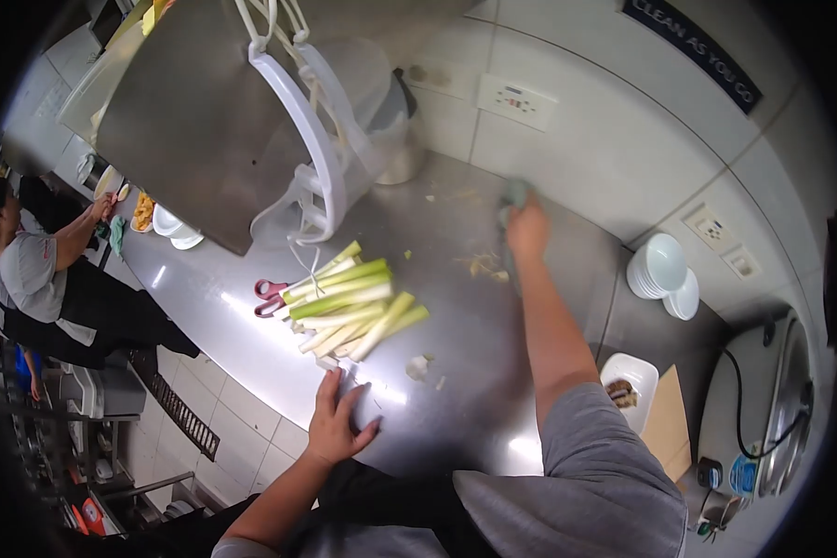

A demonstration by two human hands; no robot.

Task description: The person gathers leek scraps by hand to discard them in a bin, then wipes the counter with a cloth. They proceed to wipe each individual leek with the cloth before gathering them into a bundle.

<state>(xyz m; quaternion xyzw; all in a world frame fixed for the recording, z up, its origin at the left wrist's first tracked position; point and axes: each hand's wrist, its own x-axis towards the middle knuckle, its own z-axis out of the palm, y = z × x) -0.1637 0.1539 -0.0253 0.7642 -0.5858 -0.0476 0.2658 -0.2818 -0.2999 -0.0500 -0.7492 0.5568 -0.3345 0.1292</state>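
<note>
Your right hand (pixel 528 229), fingers curled round a green cloth (pixel 514 193); pale scraps (pixel 483 266) lay leftward, nearer you. Left hand (pixel 336 431), fingers spread, holding nothing, lay beside the leeks (pixel 349 296).

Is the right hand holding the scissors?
No, the right hand holds a cloth, while the scissors lie by the leeks.

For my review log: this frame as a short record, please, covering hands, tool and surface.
Left hand: open, beside green-and-white leek stalks
Right hand: on grey-green cloth, grip blurred
Tool: dark-red-handled scissors, blades hidden
Surface: shiny metal counter, pale scraps scattered
Right side: white rectangular dish, brown food
</note>
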